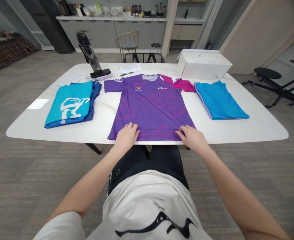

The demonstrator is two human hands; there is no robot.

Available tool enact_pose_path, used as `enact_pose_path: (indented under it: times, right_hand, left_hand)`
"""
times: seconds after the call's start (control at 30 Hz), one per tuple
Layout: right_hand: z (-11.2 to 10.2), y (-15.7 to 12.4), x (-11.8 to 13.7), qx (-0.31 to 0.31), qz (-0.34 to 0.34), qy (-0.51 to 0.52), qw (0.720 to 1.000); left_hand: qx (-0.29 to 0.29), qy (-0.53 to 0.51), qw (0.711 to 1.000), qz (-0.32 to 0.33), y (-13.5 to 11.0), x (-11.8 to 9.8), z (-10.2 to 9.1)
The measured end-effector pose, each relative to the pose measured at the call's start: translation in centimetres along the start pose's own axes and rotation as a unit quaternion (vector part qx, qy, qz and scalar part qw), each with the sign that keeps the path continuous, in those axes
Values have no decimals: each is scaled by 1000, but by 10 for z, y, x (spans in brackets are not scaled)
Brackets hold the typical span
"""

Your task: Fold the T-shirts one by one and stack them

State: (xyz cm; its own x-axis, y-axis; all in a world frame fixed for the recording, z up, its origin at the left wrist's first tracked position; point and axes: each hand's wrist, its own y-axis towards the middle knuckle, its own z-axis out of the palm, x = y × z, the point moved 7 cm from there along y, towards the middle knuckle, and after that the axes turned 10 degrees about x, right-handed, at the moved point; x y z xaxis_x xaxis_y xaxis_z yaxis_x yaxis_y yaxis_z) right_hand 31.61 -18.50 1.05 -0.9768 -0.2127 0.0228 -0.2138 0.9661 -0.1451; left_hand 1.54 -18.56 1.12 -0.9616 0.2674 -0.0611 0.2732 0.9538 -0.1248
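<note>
Head view: purple shirt on white table, grey cabinets beyond.

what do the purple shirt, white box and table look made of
Purple shirt: probably thin synthetic knit, smooth, given its crisp print and shallow wrinkles.
White box: likely cardboard, matte, with thin flat walls.
Table: top perhaps laminate or painted board, smooth and evenly white; the look leaves it open.

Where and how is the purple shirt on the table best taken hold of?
Likely by the bottom hem, pinched toward both ends from the person's side: the purple shirt lies flat, its hem running along the near edge of the table, where the left hand and right hand touch it.
</note>
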Motion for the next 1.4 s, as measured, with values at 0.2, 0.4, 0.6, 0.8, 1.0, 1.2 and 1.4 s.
enact_pose_path:
  times: [0.2, 0.4, 0.6, 0.8, 1.0, 1.2, 1.4]
  right_hand:
    - [-9, 38, 38, -37, -84, 32, 995]
    - [-10, 83, 47, -36, -94, 46, 994]
    - [-20, 133, 35, -38, -78, 47, 995]
    - [-24, 203, 9, -50, -64, 69, 994]
    - [2, 254, -44, -9, 16, 78, 997]
    - [12, 253, -57, 20, 36, 46, 998]
    - [0, 277, -39, -1, -9, 55, 998]
  left_hand:
    - [-35, -1, 998, 53, 36, -3, -5]
    - [-52, -15, 997, 59, 71, 1, -14]
    - [-45, -19, 997, 53, 114, 9, -21]
    - [-52, -52, 997, 32, 183, 34, -19]
    - [-26, -87, 996, -14, 218, 74, 1]
    - [-12, -60, 997, -41, 196, 91, 14]
    - [-19, -49, 998, -22, 218, 74, -1]
